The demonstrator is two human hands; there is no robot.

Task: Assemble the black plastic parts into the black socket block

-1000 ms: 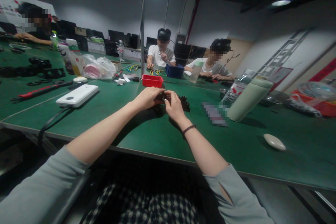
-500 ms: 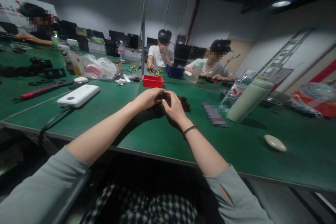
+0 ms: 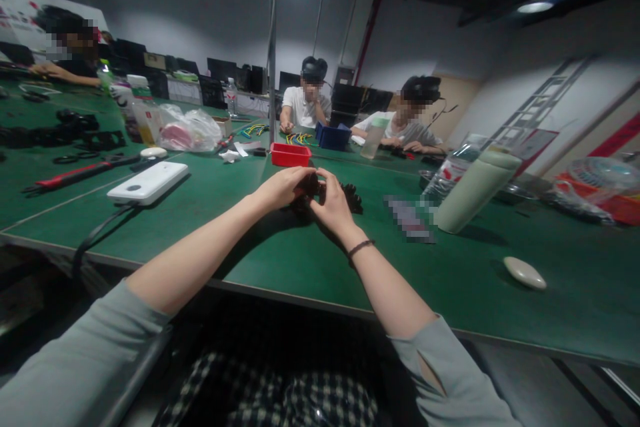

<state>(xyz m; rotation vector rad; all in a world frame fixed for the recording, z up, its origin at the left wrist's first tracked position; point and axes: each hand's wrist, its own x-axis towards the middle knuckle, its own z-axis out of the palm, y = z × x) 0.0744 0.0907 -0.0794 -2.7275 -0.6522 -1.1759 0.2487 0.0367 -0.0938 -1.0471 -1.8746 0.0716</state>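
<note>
My left hand [image 3: 285, 187] is closed round a dark part [image 3: 306, 192] whose kind I cannot make out, since the fingers hide most of it. From the other side, my right hand [image 3: 334, 205] curves against the same part with thumb and forefinger. Both hands are close together, low over the green table. Just past the right fingers lies a black piece with a toothed edge [image 3: 352, 198]; whether it joins the held part is hidden. A red tray [image 3: 291, 155] stands right behind my hands.
To the left lie a white power bank [image 3: 149, 183] with a cable and a red-handled tool [image 3: 75, 175]. On the right are a phone [image 3: 410, 219], a green flask [image 3: 477, 190], a water bottle [image 3: 453, 170] and a pale oval object [image 3: 524, 272]. Two people sit opposite, near a blue bin [image 3: 333, 136].
The right fingers have spread a little and the thumb has shifted, so more of the dark part shows between the hands. The arms stay almost where they were.
</note>
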